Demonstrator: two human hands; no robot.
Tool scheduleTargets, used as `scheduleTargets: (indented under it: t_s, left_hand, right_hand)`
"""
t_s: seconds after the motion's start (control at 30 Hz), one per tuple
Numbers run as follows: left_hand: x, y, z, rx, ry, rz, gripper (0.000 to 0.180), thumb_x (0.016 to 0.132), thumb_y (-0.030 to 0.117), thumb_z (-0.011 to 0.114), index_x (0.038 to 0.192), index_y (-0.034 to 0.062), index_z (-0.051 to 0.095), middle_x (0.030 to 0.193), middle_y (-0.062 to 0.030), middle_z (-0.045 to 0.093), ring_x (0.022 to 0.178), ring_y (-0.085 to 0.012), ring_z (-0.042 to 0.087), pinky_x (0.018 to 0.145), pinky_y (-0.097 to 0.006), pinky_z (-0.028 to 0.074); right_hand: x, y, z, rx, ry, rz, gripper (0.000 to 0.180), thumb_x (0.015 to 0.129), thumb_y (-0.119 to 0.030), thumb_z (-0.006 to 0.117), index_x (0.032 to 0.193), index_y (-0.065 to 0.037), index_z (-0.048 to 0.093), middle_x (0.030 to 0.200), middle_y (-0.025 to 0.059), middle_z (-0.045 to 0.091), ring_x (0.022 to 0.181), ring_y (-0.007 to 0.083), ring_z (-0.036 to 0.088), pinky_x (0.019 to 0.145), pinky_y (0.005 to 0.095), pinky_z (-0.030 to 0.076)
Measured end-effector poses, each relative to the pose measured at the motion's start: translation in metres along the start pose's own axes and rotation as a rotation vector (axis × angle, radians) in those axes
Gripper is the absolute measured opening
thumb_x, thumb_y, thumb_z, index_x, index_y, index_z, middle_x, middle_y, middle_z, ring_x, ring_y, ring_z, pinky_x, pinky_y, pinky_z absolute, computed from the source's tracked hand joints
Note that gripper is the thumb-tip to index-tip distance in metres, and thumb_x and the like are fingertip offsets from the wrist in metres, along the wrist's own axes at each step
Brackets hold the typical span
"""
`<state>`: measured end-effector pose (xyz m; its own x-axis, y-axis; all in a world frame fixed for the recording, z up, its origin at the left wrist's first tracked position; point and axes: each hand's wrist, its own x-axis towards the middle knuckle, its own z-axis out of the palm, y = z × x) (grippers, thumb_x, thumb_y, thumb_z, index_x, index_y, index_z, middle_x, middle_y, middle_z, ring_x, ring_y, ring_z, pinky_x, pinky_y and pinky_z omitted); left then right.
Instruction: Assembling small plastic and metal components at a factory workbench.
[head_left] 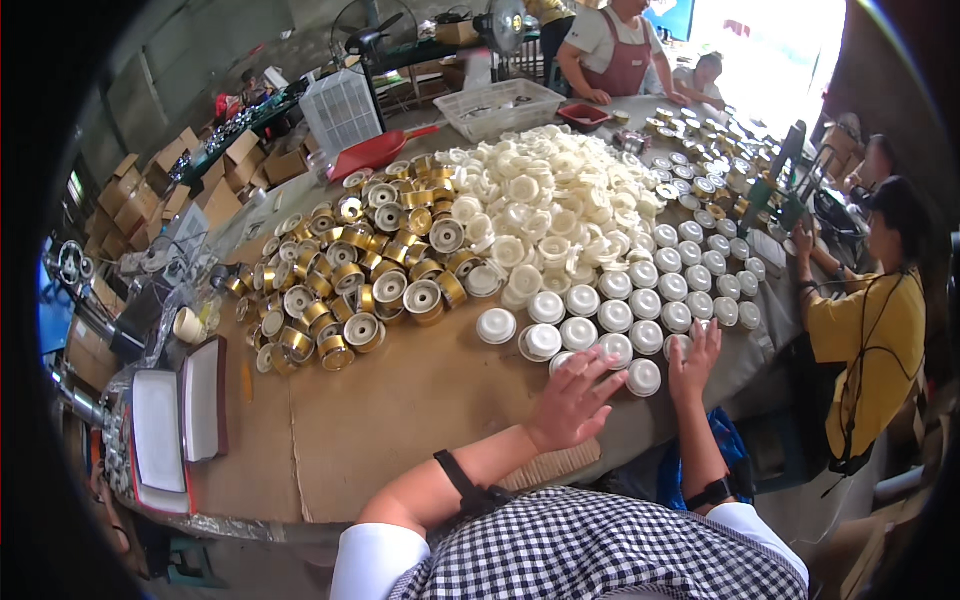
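Left hand (pixel 572 403): spread flat, fingers over white caps (pixel 617 349).
Right hand (pixel 694 362): open, fingers splayed, beside those caps.
Gold rings (pixel 360 290): heaped left of caps.

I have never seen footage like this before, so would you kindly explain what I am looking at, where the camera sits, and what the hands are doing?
There is no machine here: a person wears a wide fisheye camera on the head, looking down at their own two bare hands, which is why straight edges bend near the rim. The left hand and right hand are spread open over rows of round white caps standing on a cardboard-covered table; neither grips anything. Behind the rows lies a heap of cream plastic inserts, and to the left a pile of gold rings with white centres. Other people work around the table.
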<state>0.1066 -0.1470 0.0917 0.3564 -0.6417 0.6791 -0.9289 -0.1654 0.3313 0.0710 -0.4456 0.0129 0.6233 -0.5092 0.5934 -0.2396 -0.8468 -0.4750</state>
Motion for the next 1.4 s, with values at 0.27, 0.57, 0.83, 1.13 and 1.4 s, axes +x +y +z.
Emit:
scheduleTargets:
  t_s: [0.27, 0.57, 0.83, 1.13, 1.4]
  left_hand:
    - [-0.024, -0.067, -0.059, 0.363, 0.181, -0.391, 0.078, 0.084, 0.021, 0.071, 0.156, 0.0131, 0.041, 0.157, -0.0187, 0.040, 0.149, -0.0451, 0.029, 0.121, -0.058, 0.027]
    - [-0.037, -0.160, -0.135, 0.656, -0.065, -0.779, 0.093, 0.079, 0.019, 0.082, 0.159, 0.0261, 0.037, 0.160, -0.0131, 0.035, 0.150, -0.0398, 0.030, 0.123, -0.054, 0.027]
    - [-0.032, -0.177, -0.119, 0.772, -0.203, -0.710, 0.080, 0.088, 0.009, 0.069, 0.157, 0.0399, 0.041, 0.152, -0.0097, 0.045, 0.140, -0.0323, 0.042, 0.115, -0.051, 0.035]
    - [-0.041, -0.199, -0.104, 0.921, -0.193, -0.654, 0.058, 0.094, 0.010, 0.056, 0.148, 0.0324, 0.056, 0.138, -0.0048, 0.054, 0.131, -0.0286, 0.045, 0.109, -0.051, 0.037]
    - [-0.052, -0.186, -0.104, 0.911, 0.029, -0.504, 0.042, 0.091, 0.009, 0.061, 0.131, 0.0212, 0.065, 0.130, -0.0049, 0.059, 0.126, -0.0284, 0.052, 0.105, -0.044, 0.046]
  right_hand:
    - [0.000, 0.003, 0.001, 0.004, -0.003, -0.006, 0.061, 0.096, -0.034, 0.068, 0.147, -0.006, 0.052, 0.164, 0.0234, 0.031, 0.152, 0.0462, 0.025, 0.123, 0.0547, 0.022]
    - [0.000, 0.002, 0.000, 0.009, 0.004, 0.007, 0.062, 0.096, -0.037, 0.068, 0.148, -0.007, 0.052, 0.165, 0.0230, 0.031, 0.152, 0.0458, 0.026, 0.123, 0.0540, 0.022]
    - [-0.001, 0.002, 0.000, -0.007, 0.014, -0.014, 0.061, 0.095, -0.034, 0.069, 0.147, -0.007, 0.052, 0.163, 0.0238, 0.033, 0.150, 0.0472, 0.028, 0.122, 0.0552, 0.025]
    - [0.000, -0.009, -0.004, 0.010, 0.045, 0.027, 0.057, 0.091, -0.037, 0.072, 0.138, -0.008, 0.059, 0.161, 0.0238, 0.036, 0.150, 0.0466, 0.029, 0.120, 0.0565, 0.027]
    - [0.000, -0.014, -0.007, 0.042, 0.044, 0.059, 0.047, 0.090, -0.036, 0.074, 0.128, -0.009, 0.066, 0.161, 0.0242, 0.036, 0.150, 0.0464, 0.029, 0.120, 0.0558, 0.026]
